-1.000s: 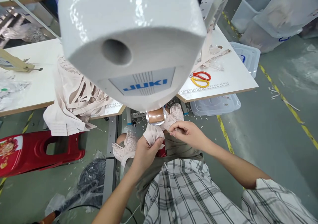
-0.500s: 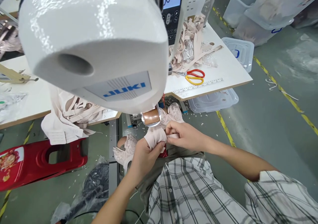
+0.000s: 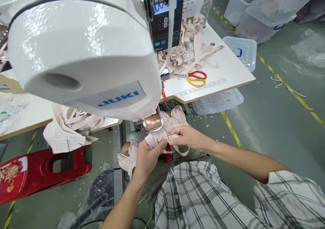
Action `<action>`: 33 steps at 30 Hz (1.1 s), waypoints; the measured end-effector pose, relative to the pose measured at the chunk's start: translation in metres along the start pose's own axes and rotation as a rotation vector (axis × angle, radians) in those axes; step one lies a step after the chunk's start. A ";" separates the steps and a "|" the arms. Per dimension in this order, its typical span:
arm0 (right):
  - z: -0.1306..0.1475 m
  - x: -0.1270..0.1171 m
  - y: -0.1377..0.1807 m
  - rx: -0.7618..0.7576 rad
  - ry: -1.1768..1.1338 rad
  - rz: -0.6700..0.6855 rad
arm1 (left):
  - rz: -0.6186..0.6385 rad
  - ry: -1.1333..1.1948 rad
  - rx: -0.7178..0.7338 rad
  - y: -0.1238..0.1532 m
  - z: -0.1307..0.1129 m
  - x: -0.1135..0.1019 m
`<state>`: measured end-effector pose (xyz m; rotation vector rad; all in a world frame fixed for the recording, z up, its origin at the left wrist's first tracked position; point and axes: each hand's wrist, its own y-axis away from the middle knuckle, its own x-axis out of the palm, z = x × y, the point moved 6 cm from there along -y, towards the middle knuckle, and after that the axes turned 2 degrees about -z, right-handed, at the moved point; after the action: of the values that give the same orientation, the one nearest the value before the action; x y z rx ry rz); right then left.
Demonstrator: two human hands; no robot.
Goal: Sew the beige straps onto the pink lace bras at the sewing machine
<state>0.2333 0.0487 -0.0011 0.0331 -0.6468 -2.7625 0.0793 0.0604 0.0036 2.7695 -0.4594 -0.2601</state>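
Both hands meet just under the head of a white JUKI sewing machine. My left hand is closed around a beige lace garment, bunching its fabric. Beside it, my right hand pinches a narrow beige strap that loops down from the garment. A shiny copper-coloured cylinder on the machine sits right above the fabric. More lace hangs down to the left of my left hand.
Red and yellow scissors lie on the white table beside a heap of beige straps. More beige pieces hang off the table's left part. A red stool stands at the left, clear bins at the right.
The view has shifted, with the machine head now further left and its control panel showing. My right hand has drawn the strap out, so a loop hangs below it.
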 end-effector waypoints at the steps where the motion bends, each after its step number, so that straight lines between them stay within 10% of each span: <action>1: 0.002 0.000 0.001 -0.018 0.019 -0.014 | -0.015 0.024 -0.007 0.000 0.001 0.001; 7: 0.028 -0.002 0.007 -0.224 0.301 -0.158 | -0.056 0.120 -0.056 0.000 -0.004 0.002; 16: 0.059 0.001 -0.007 0.060 -0.157 0.206 | -0.086 0.602 0.093 0.026 0.017 -0.011; 23: 0.128 0.012 -0.009 -0.159 0.184 0.462 | -0.038 0.469 0.007 0.037 0.001 -0.008; 28: 0.139 0.013 -0.016 -0.297 0.560 0.406 | -0.173 0.385 0.405 0.039 -0.016 -0.041; 33: 0.134 0.004 -0.035 -0.470 1.045 0.068 | -0.147 -0.486 0.884 0.026 -0.036 -0.049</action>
<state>0.2073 0.1349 0.1048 1.1965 0.2668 -2.2815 0.0343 0.0645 0.0520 3.6010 -0.5902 -0.9881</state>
